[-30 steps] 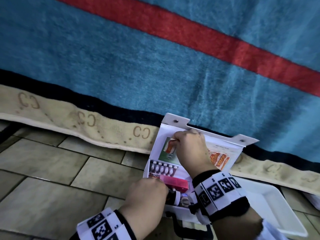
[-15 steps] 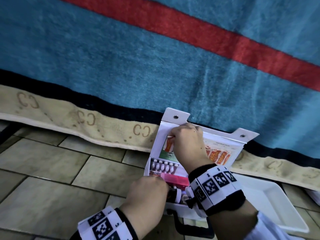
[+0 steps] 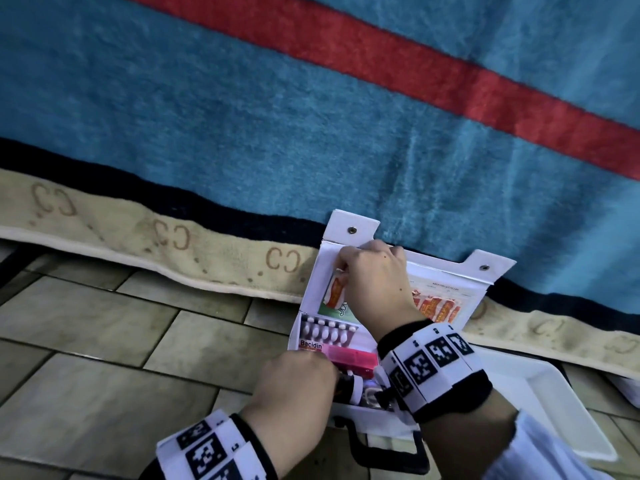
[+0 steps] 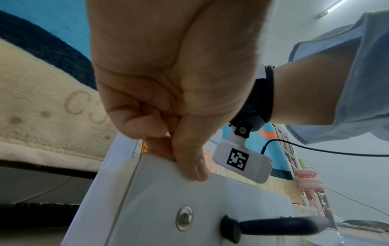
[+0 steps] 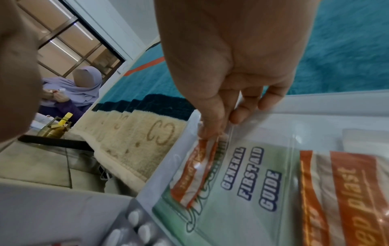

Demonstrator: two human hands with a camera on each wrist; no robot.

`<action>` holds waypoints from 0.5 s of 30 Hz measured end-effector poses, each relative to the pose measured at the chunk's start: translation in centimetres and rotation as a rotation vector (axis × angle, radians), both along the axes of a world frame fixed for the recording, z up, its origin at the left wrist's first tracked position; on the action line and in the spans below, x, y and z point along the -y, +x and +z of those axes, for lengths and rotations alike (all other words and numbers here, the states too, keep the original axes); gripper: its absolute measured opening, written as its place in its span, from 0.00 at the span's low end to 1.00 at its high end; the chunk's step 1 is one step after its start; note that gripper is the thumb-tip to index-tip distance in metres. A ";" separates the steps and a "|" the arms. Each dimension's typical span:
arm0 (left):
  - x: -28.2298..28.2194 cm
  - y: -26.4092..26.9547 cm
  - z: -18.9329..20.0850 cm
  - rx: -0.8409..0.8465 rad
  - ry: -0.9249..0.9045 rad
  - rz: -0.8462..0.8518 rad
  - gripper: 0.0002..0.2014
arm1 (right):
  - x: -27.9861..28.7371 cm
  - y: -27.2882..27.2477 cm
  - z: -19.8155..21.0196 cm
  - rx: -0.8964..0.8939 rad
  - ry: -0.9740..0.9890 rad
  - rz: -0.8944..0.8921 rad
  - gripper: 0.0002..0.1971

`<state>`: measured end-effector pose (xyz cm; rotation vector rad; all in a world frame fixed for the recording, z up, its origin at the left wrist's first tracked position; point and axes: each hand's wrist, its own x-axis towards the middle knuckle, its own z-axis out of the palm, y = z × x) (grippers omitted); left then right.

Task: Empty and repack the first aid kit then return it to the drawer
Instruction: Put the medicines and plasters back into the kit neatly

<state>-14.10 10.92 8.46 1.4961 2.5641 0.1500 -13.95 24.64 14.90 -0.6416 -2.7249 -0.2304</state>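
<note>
The right hand (image 3: 375,282) pinched the top end of an orange-and-white plaster strip (image 5: 194,168) between thumb and fingertips (image 5: 239,116), the strip lying in the clear sleeve of the lid over a green first aid guide (image 5: 250,181). The left hand (image 3: 294,386) gripped the front wall of the open white first aid kit (image 4: 168,199), thumb curled over its rim. Inside lay a pill blister (image 3: 327,332) and a pink box (image 3: 351,358). The kit stood on the tiled floor (image 3: 104,358) against a blue rug (image 3: 242,116), beside a white tray (image 3: 533,393).
</note>
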 end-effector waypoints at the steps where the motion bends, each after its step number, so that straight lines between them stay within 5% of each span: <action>1: 0.0 0.0 0.0 0.002 0.002 -0.004 0.11 | 0.0 0.0 0.1 0.000 -0.001 -0.007 0.10; 15: 0.0 -0.1 0.0 -0.001 0.011 -0.008 0.11 | 0.0 -0.1 0.4 -0.003 -0.032 0.000 0.12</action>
